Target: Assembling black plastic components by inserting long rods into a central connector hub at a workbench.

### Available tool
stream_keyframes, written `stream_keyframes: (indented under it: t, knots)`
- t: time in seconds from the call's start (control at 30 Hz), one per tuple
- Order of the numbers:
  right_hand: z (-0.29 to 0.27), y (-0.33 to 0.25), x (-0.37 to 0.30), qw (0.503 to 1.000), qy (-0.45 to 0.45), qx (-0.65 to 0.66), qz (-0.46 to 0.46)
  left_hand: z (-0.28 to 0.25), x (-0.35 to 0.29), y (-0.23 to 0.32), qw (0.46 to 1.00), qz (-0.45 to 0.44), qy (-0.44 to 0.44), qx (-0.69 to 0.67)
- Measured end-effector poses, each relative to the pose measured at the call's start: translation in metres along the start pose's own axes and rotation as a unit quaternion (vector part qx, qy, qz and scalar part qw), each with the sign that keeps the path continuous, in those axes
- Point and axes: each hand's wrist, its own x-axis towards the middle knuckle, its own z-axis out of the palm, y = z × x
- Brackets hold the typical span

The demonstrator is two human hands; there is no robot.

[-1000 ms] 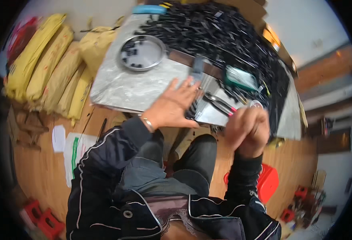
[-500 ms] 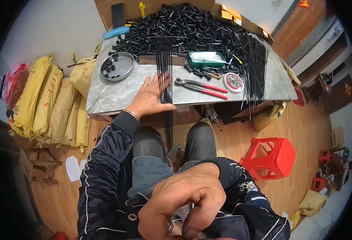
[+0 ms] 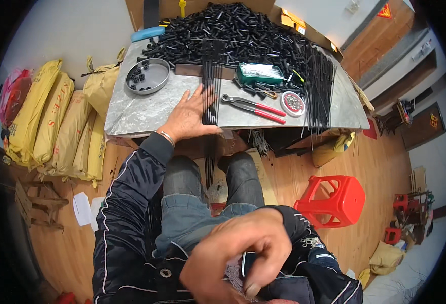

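Observation:
My left hand (image 3: 188,117) lies flat on the near part of the grey table, fingers spread over a bundle of long thin black rods (image 3: 210,76). The rods reach back to a big heap of short black tubular pieces (image 3: 223,25), and their near ends hang past the table edge above my knees. My right hand (image 3: 238,248) is raised close in front of my chest, slightly blurred. Its fingers curl and the thumb points down; the fingertips are partly hidden, and I cannot make out anything in them. Red-handled pincers (image 3: 253,108) lie right of the rods.
On the table are a round metal tray (image 3: 157,83) with black pieces, a green box (image 3: 256,76) of pale thin sticks, a round tub (image 3: 293,104) of small parts and another rod bundle (image 3: 319,86). A red stool (image 3: 342,202) stands right; yellow sacks (image 3: 27,121) lean left.
My right hand has shifted and its thumb has swung down, away from the curled fingers. My left hand stays spread on the rods. The whole view has shifted slightly.

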Motion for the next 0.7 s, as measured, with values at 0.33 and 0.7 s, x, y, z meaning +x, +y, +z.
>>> stream_keyframes:
  t: [0.33, 0.7]
  knots:
    - [-0.233, -0.098, -0.075, 0.458, 0.415, -0.775, 0.131, -0.002, -0.003, -0.001, 0.998, 0.017, 0.062, -0.004]
    - [-0.363, -0.115, -0.056, 0.332, 0.145, -0.887, 0.287, -0.007, -0.002, -0.009, 0.995, -0.002, 0.031, -0.093]
